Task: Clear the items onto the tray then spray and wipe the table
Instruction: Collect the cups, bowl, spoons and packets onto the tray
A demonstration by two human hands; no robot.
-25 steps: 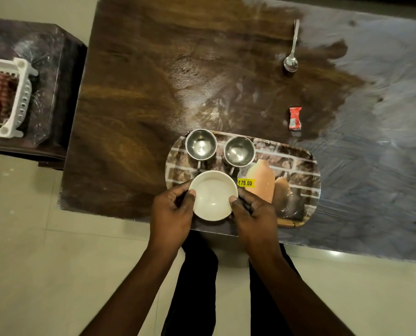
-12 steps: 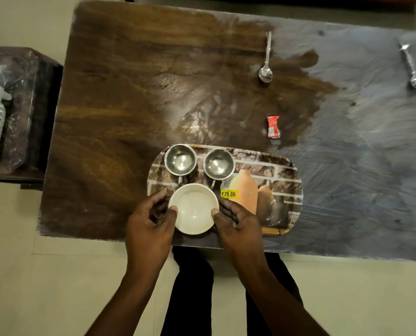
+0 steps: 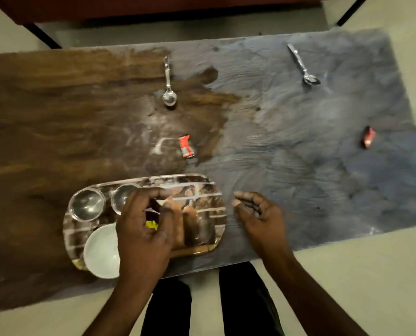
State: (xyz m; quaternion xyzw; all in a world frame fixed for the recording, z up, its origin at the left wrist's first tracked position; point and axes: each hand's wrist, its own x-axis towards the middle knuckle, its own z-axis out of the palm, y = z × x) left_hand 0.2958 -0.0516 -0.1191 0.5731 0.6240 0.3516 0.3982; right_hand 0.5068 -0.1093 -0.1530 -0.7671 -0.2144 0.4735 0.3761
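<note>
A brick-patterned tray (image 3: 202, 187) lies at the table's near edge. On it stand two steel cups (image 3: 86, 204), (image 3: 122, 197) and a white bowl (image 3: 100, 251) at its near left corner. My left hand (image 3: 145, 229) hovers over the tray's middle, fingers loosely curled, holding nothing. My right hand (image 3: 257, 214) is just right of the tray, fingers loosely bent and empty. On the bare table lie a spoon (image 3: 168, 86), a second spoon (image 3: 302, 65), a red sachet (image 3: 186, 146) and another red sachet (image 3: 368, 140).
The table (image 3: 311, 178) is dark wood on the left and smeared grey-blue on the right. Floor lies beyond its near edge and right end. A dark red piece of furniture (image 3: 153, 8) stands past the far edge. My legs (image 3: 241, 299) are below the table.
Both hands have let go of the white bowl, which now rests on the tray. They moved to the right. My view swung right, showing the second spoon and second sachet.
</note>
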